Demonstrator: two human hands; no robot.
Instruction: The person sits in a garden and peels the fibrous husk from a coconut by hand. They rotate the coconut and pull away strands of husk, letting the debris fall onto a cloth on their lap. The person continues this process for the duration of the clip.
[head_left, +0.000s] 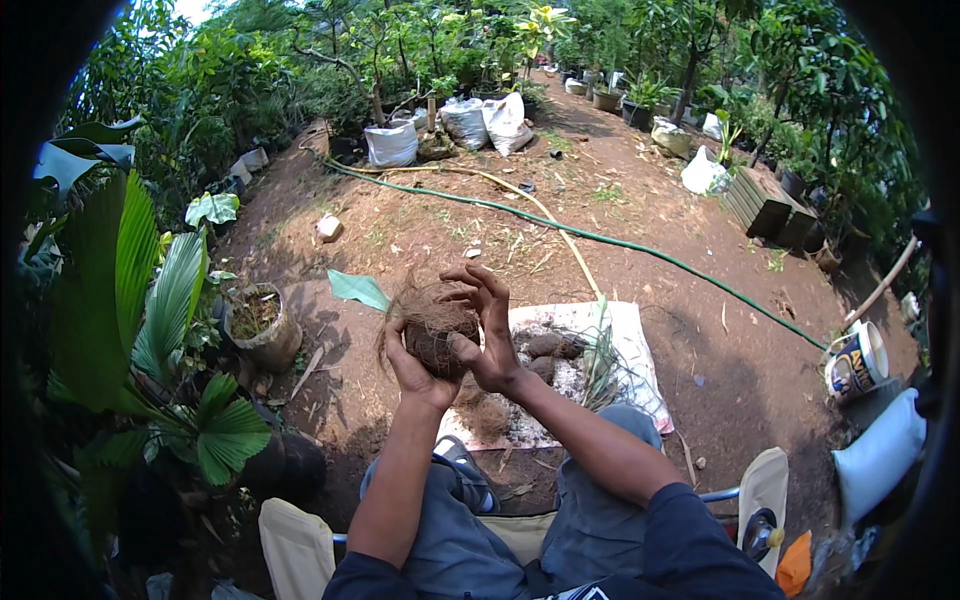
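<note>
A round root ball (435, 346), dark below and wrapped in brown fibre on top, is held up in front of me. My left hand (420, 375) cups it from below and the left. Against its right side rests my right hand (491, 337), thumb on the ball and fingers raised and curled over the fibre. A single green leaf (358, 289) sticks out to the upper left. Below lies a white sack sheet (637, 360) with dark soil clumps (551, 346), a tuft of loose brown fibre (484, 420) and a bundle of long thin leaves (600, 367).
A green hose (592, 236) and a yellow hose (525, 196) cross the dirt ahead. Potted palms (169, 300) crowd the left, beside a grey pot (266, 330). On the right stand a paint bucket (855, 364) and a pale full sack (881, 454). I sit in a folding chair (296, 544).
</note>
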